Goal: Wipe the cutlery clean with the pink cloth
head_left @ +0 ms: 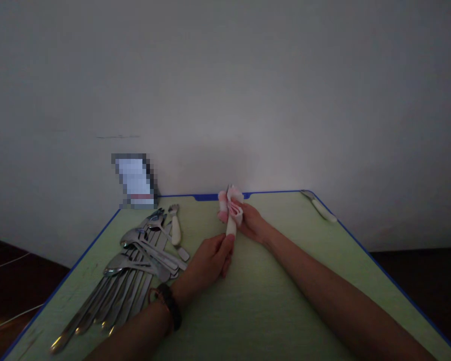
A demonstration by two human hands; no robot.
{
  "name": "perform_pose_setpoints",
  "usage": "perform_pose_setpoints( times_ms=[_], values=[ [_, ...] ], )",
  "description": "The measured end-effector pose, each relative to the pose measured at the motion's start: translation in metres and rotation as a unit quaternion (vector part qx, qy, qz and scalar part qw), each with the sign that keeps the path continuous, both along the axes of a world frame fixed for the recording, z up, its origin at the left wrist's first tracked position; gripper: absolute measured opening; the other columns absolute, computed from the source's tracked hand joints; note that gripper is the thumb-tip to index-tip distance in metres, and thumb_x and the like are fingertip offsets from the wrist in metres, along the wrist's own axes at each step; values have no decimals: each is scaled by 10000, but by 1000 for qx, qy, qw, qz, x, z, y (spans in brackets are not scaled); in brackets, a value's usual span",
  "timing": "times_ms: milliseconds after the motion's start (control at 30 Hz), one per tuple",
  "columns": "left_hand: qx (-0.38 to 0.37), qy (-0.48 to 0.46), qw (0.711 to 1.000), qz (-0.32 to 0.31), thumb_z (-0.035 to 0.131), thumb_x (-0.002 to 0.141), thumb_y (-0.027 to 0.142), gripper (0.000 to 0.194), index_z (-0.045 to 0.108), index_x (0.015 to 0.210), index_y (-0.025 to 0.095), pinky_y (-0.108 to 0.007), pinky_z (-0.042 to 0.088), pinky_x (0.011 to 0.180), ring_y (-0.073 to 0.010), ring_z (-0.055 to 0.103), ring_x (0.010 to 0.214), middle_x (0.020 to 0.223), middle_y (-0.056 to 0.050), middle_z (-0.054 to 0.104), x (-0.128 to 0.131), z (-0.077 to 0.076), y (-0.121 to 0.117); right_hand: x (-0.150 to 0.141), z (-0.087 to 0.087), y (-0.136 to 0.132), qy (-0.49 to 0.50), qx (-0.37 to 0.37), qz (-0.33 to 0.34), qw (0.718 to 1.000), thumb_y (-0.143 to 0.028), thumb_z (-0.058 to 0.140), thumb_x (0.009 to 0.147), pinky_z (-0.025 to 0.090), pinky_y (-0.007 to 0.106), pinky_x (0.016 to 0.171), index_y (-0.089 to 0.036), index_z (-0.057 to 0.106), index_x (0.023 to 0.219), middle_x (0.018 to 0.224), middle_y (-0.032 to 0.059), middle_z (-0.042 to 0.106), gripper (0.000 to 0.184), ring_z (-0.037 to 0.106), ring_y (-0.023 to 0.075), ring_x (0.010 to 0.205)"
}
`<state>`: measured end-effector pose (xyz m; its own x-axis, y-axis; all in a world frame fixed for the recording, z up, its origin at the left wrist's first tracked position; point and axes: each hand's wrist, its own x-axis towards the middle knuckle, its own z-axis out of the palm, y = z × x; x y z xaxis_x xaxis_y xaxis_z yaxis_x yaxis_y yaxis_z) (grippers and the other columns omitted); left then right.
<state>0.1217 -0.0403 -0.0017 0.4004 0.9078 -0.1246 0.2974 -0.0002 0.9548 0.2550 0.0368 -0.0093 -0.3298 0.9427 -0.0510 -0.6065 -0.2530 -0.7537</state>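
From the head view, I see pink-and-white cloth [236, 195] hiding most of the head of a white-handled utensil [231, 229] just below centre, at six o'clock; its kind I cannot tell. The left hand [209, 258], angled toward one o'clock, grips the handle; the right hand [253, 223], slanting toward eleven, pinches the cloth, fingers partly hidden. Overlapping cutlery [135, 273] lies at eight o'clock. Both forearms [323, 278] leave the frame.

A white-handled utensil [231, 228] points away, handle near, its metal end mostly hidden in a bunched pink-and-white cloth [235, 195]. Folds hang on its left and right, toward the desk's [278, 311] far middle.
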Motion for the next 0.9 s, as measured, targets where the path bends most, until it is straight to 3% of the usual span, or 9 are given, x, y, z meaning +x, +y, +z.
perform_pose_setpoints(
  times_ms=[100, 267, 400, 567, 700, 900],
  values=[
    [6, 24, 1000, -14, 352, 833, 520, 433, 400, 549, 197, -211, 269, 393, -85, 365, 366, 411, 63, 382, -1, 3, -2, -3, 2, 3, 55, -1, -75, 996, -254, 735, 653, 503, 209, 606, -184, 620, 768, 771, -21, 638, 178, 548, 84, 611],
    [-2, 21, 1000, -2, 337, 796, 520, 443, 371, 486, 206, -219, 247, 390, -86, 339, 340, 372, 55, 359, -3, 5, -4, -2, -2, 6, 42, -6, -124, 991, -238, 735, 652, 509, 245, 740, -171, 634, 782, 791, 8, 648, 177, 594, 112, 738],
    [10, 29, 1000, -5, 337, 803, 514, 449, 369, 479, 205, -219, 241, 390, -83, 323, 341, 373, 53, 361, -4, 5, -5, -3, -7, 8, 6, 7, -142, 990, -289, 744, 639, 479, 227, 696, -160, 628, 769, 747, 2, 646, 217, 578, 94, 672],
    [41, 41, 998, -6, 312, 850, 519, 472, 404, 523, 192, -216, 274, 423, -87, 350, 386, 408, 50, 390, -2, 6, -5, -1, -9, 8, -27, 35, -77, 996, -317, 728, 656, 410, 200, 554, -142, 612, 726, 601, -31, 571, 221, 481, 70, 542],
    [50, 25, 998, 27, 304, 875, 525, 448, 404, 590, 194, -209, 277, 416, -86, 354, 381, 423, 64, 385, 1, 4, -3, 2, -8, 8, -19, 34, -39, 999, -321, 723, 666, 426, 207, 586, -161, 616, 794, 645, -38, 568, 230, 478, 69, 556],
    [63, 34, 997, 29, 300, 886, 513, 426, 403, 621, 196, -208, 306, 416, -88, 370, 383, 439, 69, 392, 0, -1, 0, 4, -5, 5, -28, 15, -1, 1000, -348, 755, 626, 476, 239, 652, -140, 625, 741, 616, -6, 604, 271, 554, 107, 600]
  ],
)
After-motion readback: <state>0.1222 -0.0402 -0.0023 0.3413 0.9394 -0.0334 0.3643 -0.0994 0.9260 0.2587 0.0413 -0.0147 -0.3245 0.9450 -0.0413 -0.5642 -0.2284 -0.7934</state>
